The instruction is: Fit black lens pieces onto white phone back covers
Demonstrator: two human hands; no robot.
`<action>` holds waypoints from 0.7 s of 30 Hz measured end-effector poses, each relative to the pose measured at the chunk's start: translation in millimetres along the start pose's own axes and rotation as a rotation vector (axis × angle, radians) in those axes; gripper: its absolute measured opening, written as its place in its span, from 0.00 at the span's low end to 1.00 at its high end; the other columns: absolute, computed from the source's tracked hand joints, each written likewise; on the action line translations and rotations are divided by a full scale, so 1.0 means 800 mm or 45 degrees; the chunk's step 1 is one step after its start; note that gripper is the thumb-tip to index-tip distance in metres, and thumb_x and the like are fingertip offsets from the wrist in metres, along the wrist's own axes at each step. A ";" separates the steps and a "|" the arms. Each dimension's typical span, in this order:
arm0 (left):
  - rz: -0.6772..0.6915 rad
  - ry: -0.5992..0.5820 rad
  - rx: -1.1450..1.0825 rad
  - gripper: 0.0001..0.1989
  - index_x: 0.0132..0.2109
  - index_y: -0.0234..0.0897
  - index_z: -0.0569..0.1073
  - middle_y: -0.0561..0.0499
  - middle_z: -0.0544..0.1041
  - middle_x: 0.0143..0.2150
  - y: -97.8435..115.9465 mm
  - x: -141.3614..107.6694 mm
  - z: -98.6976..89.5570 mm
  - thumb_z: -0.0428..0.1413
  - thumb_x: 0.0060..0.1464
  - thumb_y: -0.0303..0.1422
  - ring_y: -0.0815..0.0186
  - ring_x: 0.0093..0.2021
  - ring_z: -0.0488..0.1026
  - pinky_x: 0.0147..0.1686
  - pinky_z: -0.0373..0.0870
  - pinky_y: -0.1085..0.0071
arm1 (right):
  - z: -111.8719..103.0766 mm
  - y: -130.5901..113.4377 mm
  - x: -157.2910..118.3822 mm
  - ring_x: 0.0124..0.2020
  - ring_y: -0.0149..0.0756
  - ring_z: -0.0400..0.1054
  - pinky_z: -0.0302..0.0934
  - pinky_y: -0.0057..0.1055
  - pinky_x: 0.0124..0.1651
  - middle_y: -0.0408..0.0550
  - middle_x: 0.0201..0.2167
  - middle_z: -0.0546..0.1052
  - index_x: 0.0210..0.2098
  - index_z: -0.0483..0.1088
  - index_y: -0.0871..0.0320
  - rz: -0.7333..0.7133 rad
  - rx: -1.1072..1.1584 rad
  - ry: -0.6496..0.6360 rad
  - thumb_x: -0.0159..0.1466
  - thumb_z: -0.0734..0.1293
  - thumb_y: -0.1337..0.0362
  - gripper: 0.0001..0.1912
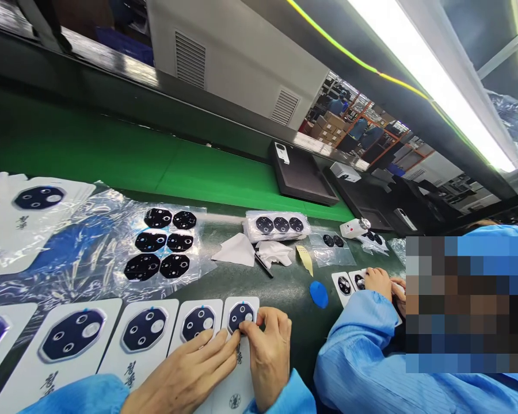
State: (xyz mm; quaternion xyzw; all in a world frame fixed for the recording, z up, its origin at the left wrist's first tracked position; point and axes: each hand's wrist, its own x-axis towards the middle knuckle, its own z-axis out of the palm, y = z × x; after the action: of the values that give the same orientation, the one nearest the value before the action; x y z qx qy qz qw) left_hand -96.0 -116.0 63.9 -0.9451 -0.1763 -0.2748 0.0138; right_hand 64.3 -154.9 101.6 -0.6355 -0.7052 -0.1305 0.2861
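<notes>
Several white panels, each with a dark octagonal camera plate, lie in a row along the near bench. My left hand (190, 368) rests palm down with its fingers stretched over the two rightmost panels, its fingertips beside the dark plate (240, 315) of the last one. At that plate's lower right edge, my right hand (271, 351) has thumb and forefinger pinched together; whatever is between them is too small to make out. The last white panel (235, 385) lies partly under both hands. Round lens rings and a pale disc show on the plates.
Clear film with black octagonal pieces (157, 267) lies behind the row. Beyond are a stacked pack (276, 227), white wipes (237, 250), a black pen (264, 265), a blue disc (318, 294) and a black tray (304, 178). A co-worker's blue sleeve (358, 339) is at right.
</notes>
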 end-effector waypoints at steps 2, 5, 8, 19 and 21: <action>-0.001 0.003 -0.008 0.11 0.41 0.38 0.70 0.52 0.77 0.47 0.000 0.002 -0.002 0.45 0.58 0.23 0.67 0.46 0.69 0.50 0.54 0.68 | -0.001 0.001 0.001 0.33 0.35 0.58 0.52 0.31 0.33 0.45 0.29 0.66 0.27 0.70 0.55 -0.026 0.009 -0.025 0.64 0.60 0.74 0.13; -0.005 0.020 -0.039 0.12 0.40 0.38 0.70 0.54 0.77 0.46 -0.001 0.006 -0.008 0.44 0.59 0.22 0.68 0.44 0.69 0.49 0.54 0.69 | -0.001 0.002 0.003 0.34 0.36 0.58 0.52 0.31 0.34 0.46 0.29 0.65 0.29 0.71 0.56 -0.026 -0.020 0.015 0.66 0.59 0.72 0.13; -0.025 0.040 -0.067 0.14 0.40 0.38 0.70 0.54 0.78 0.46 -0.002 0.007 -0.008 0.41 0.61 0.23 0.69 0.44 0.70 0.49 0.54 0.69 | 0.001 0.001 0.003 0.32 0.35 0.57 0.51 0.31 0.33 0.46 0.28 0.65 0.28 0.70 0.57 -0.046 -0.043 0.053 0.69 0.55 0.69 0.17; -0.018 0.088 -0.038 0.18 0.40 0.38 0.70 0.53 0.78 0.45 -0.001 0.002 -0.001 0.36 0.64 0.24 0.69 0.43 0.71 0.49 0.55 0.68 | 0.002 -0.004 0.002 0.32 0.35 0.56 0.51 0.30 0.33 0.47 0.27 0.66 0.26 0.70 0.58 -0.067 -0.015 0.053 0.70 0.54 0.67 0.20; -0.019 0.049 -0.047 0.18 0.40 0.37 0.70 0.52 0.78 0.46 -0.001 0.004 -0.007 0.35 0.64 0.25 0.69 0.43 0.71 0.48 0.55 0.68 | 0.003 -0.003 0.002 0.33 0.35 0.56 0.51 0.31 0.33 0.47 0.28 0.66 0.27 0.71 0.58 -0.066 -0.022 0.063 0.70 0.53 0.67 0.20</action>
State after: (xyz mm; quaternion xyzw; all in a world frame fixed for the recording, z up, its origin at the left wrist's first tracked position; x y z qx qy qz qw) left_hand -96.6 -114.7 70.5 -0.9384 -0.1780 -0.2961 -0.0024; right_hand 61.4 -152.7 100.8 -0.6160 -0.7131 -0.1597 0.2943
